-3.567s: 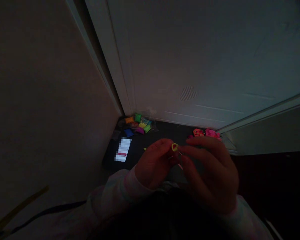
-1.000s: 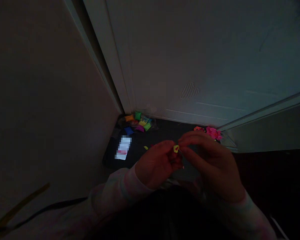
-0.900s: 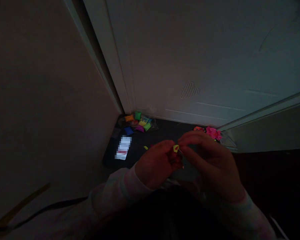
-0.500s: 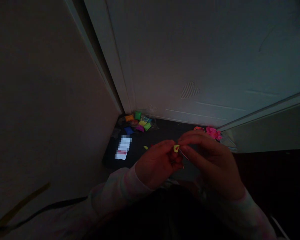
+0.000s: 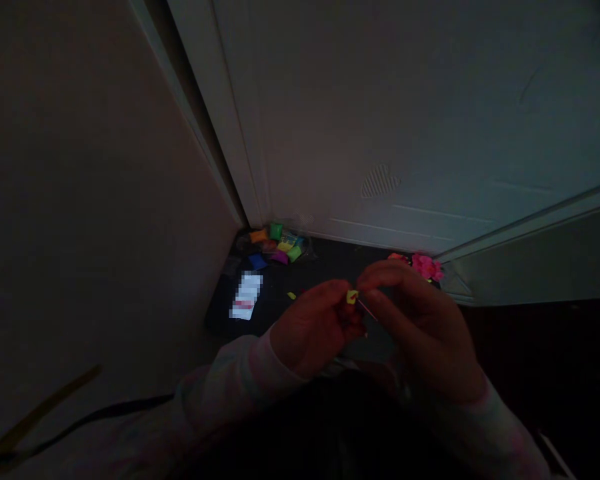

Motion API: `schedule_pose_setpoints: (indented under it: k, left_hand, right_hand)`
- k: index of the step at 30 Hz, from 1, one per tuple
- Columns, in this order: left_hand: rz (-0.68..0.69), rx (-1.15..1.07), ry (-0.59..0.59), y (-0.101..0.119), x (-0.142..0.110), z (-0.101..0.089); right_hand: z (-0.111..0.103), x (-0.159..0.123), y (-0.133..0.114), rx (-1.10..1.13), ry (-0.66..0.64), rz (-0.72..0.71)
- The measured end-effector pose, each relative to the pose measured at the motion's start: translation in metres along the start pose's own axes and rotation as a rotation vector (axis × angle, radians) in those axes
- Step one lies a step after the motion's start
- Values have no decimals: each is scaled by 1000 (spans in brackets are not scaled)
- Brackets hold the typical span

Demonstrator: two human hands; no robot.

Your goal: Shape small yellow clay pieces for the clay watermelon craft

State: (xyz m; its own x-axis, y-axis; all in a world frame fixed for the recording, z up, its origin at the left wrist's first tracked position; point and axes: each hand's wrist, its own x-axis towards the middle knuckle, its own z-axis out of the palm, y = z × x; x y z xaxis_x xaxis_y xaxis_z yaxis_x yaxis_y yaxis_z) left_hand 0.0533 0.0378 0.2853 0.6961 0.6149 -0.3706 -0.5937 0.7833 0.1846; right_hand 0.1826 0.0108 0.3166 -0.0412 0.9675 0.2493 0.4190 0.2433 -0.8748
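In the dim head view my left hand [image 5: 313, 325] is closed, its fingertips pinching a small yellow lump [image 5: 352, 297] with a dark red mark on it. It looks like soft modelling clay, though the dark leaves this uncertain. My right hand [image 5: 423, 320] meets it from the other side, thumb and forefinger bent together at the lump's edge. A thin pale stick [image 5: 367, 309] slants from the lump down along my right thumb; whether the fingers grip the stick or only the lump is hard to see. Beneath the hands, a yellow scrap [image 5: 291, 295] lies on the dark tabletop [image 5: 340, 257].
Several coloured packets [image 5: 280, 257] in clear plastic lie at the back left corner. A lit, blurred-out phone screen [image 5: 247, 295] rests nearer me. Pink flower-like pieces [image 5: 427, 267] sit at the right edge. A pale panel [image 5: 380, 120] rises behind, with a wall [image 5: 105, 200] at left.
Almost everything stays put. The yellow lump has turned very slightly between the fingertips, and my right fingers have shifted a little.
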Motion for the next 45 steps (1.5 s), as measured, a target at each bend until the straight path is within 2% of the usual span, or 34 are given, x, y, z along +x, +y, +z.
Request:
schedule_pose_setpoints:
  k: [7, 17, 26, 35, 45]
  left_hand:
    - [49, 55, 39, 0, 0, 0]
    - [154, 169, 8, -1, 1, 0]
    - [141, 154, -27, -1, 0, -1]
    - [181, 263, -2, -2, 1, -2]
    - [164, 260, -11, -1, 2, -2]
  right_hand:
    - [1, -1, 0, 6, 22, -7]
    - [2, 1, 1, 52, 14, 34]
    - [1, -2, 2, 89, 32, 36]
    - [3, 1, 1, 39, 28, 19]
    - [0, -3, -1, 15, 51, 20]
